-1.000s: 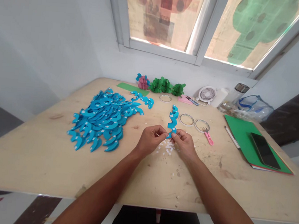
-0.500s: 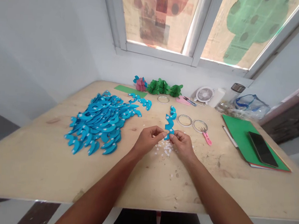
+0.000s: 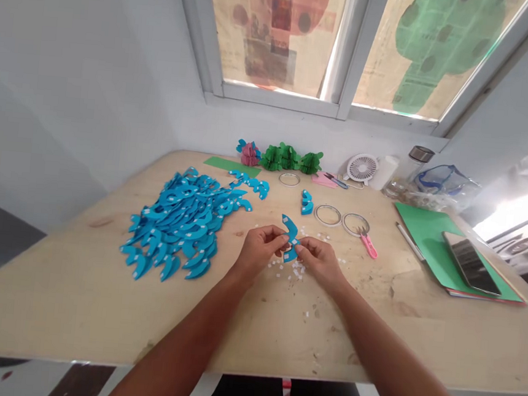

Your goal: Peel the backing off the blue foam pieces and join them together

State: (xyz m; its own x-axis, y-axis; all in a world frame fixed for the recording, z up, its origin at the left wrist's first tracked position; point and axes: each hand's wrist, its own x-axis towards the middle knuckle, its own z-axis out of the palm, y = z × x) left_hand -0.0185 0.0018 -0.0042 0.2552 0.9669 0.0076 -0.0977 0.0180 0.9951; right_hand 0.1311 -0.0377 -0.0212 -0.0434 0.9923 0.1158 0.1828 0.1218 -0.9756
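Between my two hands is a curved blue piece with small white patches, held over the table. My left hand pinches its left side, and my right hand grips it from the right, low down. Small white scraps lie on the table under and around my fingers. Just beyond, a short stack of blue pieces rests on the wood. A large heap of similar blue pieces spreads out to the left.
Metal rings and pink-handled snips lie right of my hands. Further right are a green folder and a phone. Along the wall stand green paper shapes, a small fan and a bottle.
The blue piece in my hands has come toward me and tilted, apart from the blue pieces beyond it. The view has shifted slightly.
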